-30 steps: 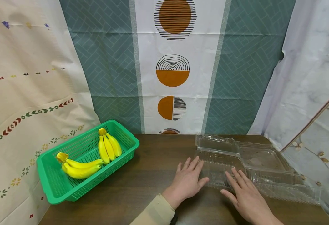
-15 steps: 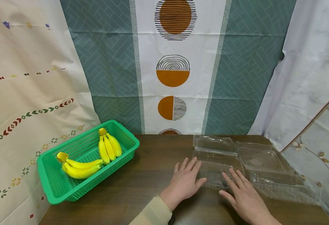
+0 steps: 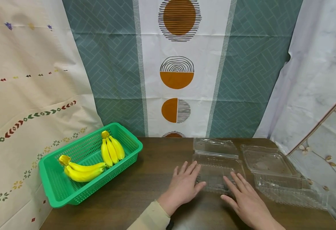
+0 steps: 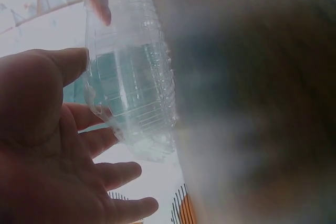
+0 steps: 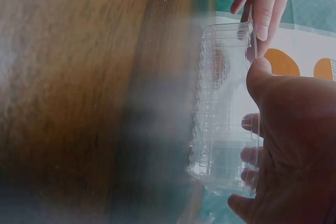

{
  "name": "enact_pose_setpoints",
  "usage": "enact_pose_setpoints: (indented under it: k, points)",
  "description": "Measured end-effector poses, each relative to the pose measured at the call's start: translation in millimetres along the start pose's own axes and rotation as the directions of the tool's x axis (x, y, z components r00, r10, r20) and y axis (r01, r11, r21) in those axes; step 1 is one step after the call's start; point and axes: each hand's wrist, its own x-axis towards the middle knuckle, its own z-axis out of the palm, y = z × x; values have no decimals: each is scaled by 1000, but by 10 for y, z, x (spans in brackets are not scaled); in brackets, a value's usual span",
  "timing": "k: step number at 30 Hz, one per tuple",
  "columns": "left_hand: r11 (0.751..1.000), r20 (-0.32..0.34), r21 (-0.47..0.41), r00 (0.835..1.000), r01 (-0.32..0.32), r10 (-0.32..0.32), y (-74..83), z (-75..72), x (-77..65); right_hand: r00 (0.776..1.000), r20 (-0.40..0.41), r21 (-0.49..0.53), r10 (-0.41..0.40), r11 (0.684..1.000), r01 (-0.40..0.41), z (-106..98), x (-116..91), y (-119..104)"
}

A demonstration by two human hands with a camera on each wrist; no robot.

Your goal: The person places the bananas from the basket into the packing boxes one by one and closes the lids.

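Observation:
A clear plastic clamshell box (image 3: pixel 219 166) lies on the table in the head view, its lid (image 3: pixel 215 147) folded back toward the curtain. My left hand (image 3: pixel 182 187) has its fingers spread along the box's left side; in the left wrist view the thumb (image 4: pixel 73 64) touches the rim. At the front right corner, my right hand (image 3: pixel 247 201) rests its extended fingers on the box. The right wrist view has that thumb (image 5: pixel 257 77) at the rim of the ribbed box (image 5: pixel 226 108). Nothing shows inside the box.
A second clear clamshell box (image 3: pixel 271 161) lies open just to the right. At the left stands a green basket (image 3: pixel 133 153) with two bunches of bananas, one bunch (image 3: pixel 83 172) in front and another (image 3: pixel 111 150) behind. Patterned curtains border the brown table (image 3: pixel 145 185).
The clamshell box has slid left with both hands moving along with it. A gap has opened between it and the second box. The basket and bananas stay put.

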Motion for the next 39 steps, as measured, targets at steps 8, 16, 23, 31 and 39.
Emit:
enact_pose_setpoints:
  k: [8, 16, 23, 31, 39]
  points:
    - [1000, -15, -12, 1000, -4, 4, -105, -24, -36, 1000, -6, 8, -22, 1000, 22, -8, 40, -77]
    - [1000, -21, 1, 1000, 13, -13, -201, -68, -91, 997, -34, 21, -65, 998, 65, 33, 100, -136]
    - [1000, -20, 10, 999, 27, -27, -242, -108, -123, 997, -35, 33, -70, 997, 71, 58, 124, -183]
    - [999, -21, 21, 999, 36, -36, -297, -129, -174, 997, -21, 36, -79, 996, 79, 82, 161, -238]
    - [999, -26, 2, 998, 51, -51, -383, -168, -230, 996, -15, 63, -91, 994, 92, 103, 215, -316]
